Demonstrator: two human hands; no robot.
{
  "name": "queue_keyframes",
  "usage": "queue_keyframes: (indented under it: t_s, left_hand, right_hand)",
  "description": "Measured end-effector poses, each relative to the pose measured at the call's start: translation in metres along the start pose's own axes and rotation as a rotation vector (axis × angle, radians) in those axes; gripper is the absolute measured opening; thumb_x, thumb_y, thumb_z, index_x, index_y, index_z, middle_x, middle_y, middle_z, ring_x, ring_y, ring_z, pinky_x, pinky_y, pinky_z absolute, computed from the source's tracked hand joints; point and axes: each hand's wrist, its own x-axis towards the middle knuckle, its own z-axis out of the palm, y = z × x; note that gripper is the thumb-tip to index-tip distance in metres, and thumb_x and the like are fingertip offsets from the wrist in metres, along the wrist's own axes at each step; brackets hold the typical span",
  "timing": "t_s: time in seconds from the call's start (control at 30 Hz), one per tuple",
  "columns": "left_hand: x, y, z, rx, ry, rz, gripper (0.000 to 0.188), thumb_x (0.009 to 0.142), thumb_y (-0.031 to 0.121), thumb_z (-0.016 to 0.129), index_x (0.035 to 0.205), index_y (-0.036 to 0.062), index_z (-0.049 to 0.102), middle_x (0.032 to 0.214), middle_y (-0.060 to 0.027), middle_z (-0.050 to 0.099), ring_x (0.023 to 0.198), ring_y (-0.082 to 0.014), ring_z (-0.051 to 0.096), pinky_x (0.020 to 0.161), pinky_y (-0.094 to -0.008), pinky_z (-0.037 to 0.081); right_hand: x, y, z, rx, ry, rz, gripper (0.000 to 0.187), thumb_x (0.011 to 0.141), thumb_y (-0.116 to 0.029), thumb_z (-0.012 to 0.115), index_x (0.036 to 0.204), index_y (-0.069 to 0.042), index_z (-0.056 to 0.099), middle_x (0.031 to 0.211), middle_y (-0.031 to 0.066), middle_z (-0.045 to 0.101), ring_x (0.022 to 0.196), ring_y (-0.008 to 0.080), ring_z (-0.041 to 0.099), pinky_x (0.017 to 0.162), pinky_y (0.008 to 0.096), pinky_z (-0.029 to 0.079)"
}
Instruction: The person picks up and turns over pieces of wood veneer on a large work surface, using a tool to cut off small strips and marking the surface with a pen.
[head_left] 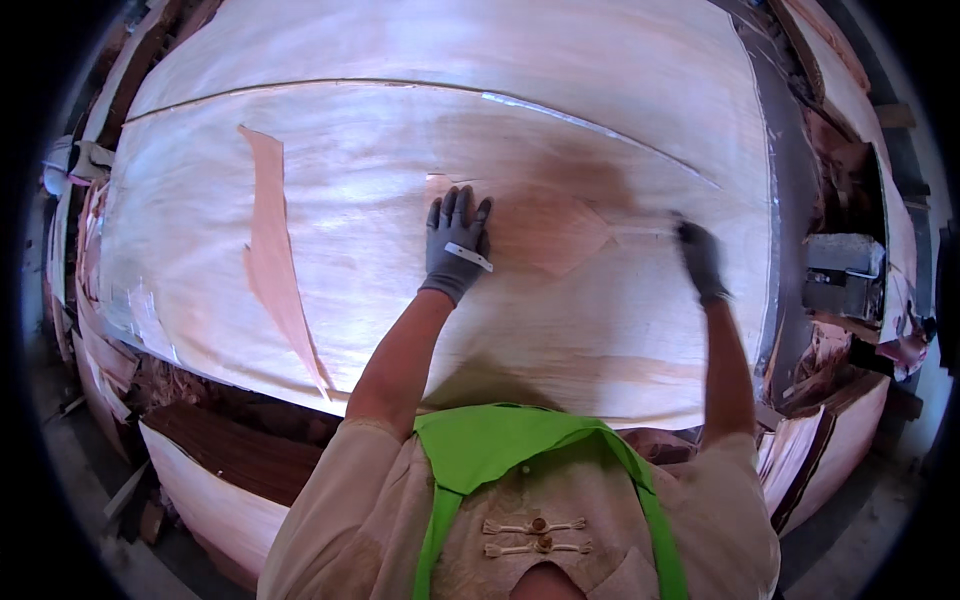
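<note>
My left hand (458,240), in a dark grey glove, lies flat with fingers stretched on a large pale wood veneer sheet (370,300). A small light flat strip with holes (469,257) lies across the back of that glove. Under and beside the fingers is a thin reddish veneer patch (555,235), its pointed end to the right. My right hand (698,258), gloved as well, is over the right part of the sheet and smeared by motion. A faint pale streak (645,231) runs from the patch tip toward it; whether the fingers hold anything cannot be made out.
A long, jagged reddish veneer strip (272,225) lies on the left of the sheet. A seam with a light strip (600,130) crosses the far part. Stacked veneer (225,480) stands at the front left; a grey metal block (843,275) sits beyond the right edge.
</note>
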Motion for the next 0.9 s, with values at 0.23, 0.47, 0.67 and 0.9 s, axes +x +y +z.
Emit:
queue_keyframes:
  t_s: [0.23,0.47,0.67,0.9]
  left_hand:
    - [-0.006,-0.008,-0.008,0.03,-0.022,0.009,0.059,0.078,0.022,0.056,0.136,0.0191,0.043,0.141,-0.0207,0.036,0.132,-0.0384,0.031,0.108,-0.0533,0.023]
    - [-0.001,-0.017,-0.047,0.315,-0.428,0.113,0.041,0.078,0.018,0.058,0.119,0.0149,0.055,0.12,-0.0118,0.052,0.112,-0.0289,0.05,0.091,-0.0457,0.041]
    - [0.011,-0.022,-0.035,0.353,-0.168,0.256,0.014,0.081,0.013,0.051,0.089,0.013,0.063,0.087,-0.0071,0.061,0.083,-0.0237,0.06,0.074,-0.0379,0.045]
    - [-0.001,-0.035,-0.028,0.246,-0.219,0.226,0.009,0.077,0.015,0.056,0.083,0.0141,0.063,0.079,-0.0084,0.06,0.079,-0.0251,0.06,0.083,-0.0434,0.044]
  right_hand:
    - [0.059,-0.204,0.111,0.085,-0.453,0.144,0.029,0.075,-0.028,0.064,0.091,-0.004,0.068,0.089,0.0235,0.065,0.088,0.0405,0.062,0.075,0.0466,0.049]
    - [0.058,-0.2,0.109,0.074,-0.458,0.205,0.032,0.073,-0.026,0.065,0.093,-0.001,0.069,0.093,0.0273,0.063,0.091,0.0415,0.062,0.08,0.0455,0.049]
    - [0.059,-0.195,0.116,0.065,-0.424,0.211,0.028,0.07,-0.019,0.065,0.09,-0.001,0.068,0.087,0.026,0.065,0.087,0.0395,0.063,0.076,0.0422,0.049]
    - [0.06,-0.206,0.118,0.068,-0.454,0.195,0.028,0.069,-0.02,0.065,0.091,-0.002,0.068,0.089,0.025,0.065,0.086,0.0387,0.064,0.076,0.0412,0.05]
